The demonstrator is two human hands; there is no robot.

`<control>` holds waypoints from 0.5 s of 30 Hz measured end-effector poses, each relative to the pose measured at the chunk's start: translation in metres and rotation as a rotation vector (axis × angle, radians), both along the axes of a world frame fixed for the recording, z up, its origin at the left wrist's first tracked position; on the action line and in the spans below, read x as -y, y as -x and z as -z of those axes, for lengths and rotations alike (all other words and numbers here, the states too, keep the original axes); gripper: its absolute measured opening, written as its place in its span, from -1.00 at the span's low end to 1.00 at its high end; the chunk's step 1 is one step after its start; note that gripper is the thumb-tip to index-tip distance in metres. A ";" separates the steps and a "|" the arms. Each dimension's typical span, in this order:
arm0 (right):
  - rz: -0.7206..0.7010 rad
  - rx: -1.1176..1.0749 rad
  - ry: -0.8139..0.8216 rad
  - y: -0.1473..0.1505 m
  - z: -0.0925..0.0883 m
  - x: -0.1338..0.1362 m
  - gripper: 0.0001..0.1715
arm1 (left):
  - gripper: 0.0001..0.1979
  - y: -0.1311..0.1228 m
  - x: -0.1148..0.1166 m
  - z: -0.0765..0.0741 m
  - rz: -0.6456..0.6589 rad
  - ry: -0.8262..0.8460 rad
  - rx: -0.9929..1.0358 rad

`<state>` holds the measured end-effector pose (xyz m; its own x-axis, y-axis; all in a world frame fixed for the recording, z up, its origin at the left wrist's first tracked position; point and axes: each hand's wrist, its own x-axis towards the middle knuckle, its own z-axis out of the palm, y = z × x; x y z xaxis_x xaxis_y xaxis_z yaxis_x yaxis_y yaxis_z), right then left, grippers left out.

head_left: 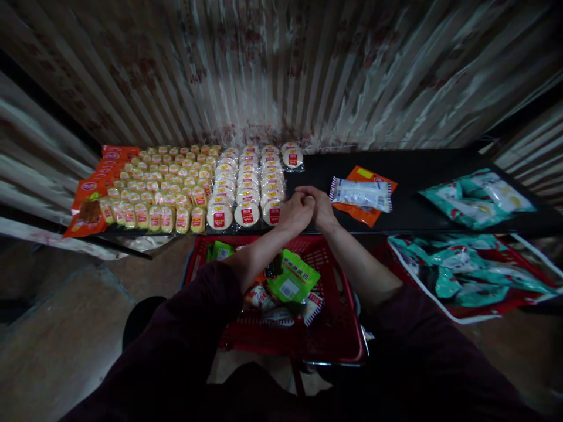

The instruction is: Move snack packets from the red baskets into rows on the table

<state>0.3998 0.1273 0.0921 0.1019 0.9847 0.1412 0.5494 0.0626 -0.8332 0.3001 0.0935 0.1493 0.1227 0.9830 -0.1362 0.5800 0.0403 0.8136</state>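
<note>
Dark sleeves (193, 316) above red basket (334, 335); just beyond basket, left hand (296, 213) and right hand (323, 208) clasped, fingers folded; any pinch hidden, cannot tell. Likely resting step; next move calls for unclasping.

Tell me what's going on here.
A person's left hand and right hand meet at the front of a black table; whether they hold anything is hidden. Yellow snacks and round white snacks sit in rows to their left; a white packet rests on an orange packet to their right. Below, a red basket holds green packets among others.
</note>
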 end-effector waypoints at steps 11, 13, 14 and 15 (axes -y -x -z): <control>-0.080 -0.026 0.002 0.021 0.024 0.110 -0.51 | -0.69 0.035 0.086 0.053 0.117 0.117 0.242; -0.081 0.025 0.068 0.023 0.038 0.124 -0.51 | -0.70 0.039 0.100 0.067 0.104 0.168 0.247; -0.084 0.055 0.115 0.024 0.047 0.130 -0.51 | -0.70 0.042 0.106 0.075 0.088 0.208 0.251; -0.101 0.088 0.165 0.026 0.056 0.137 -0.51 | -0.70 0.044 0.113 0.084 0.080 0.258 0.260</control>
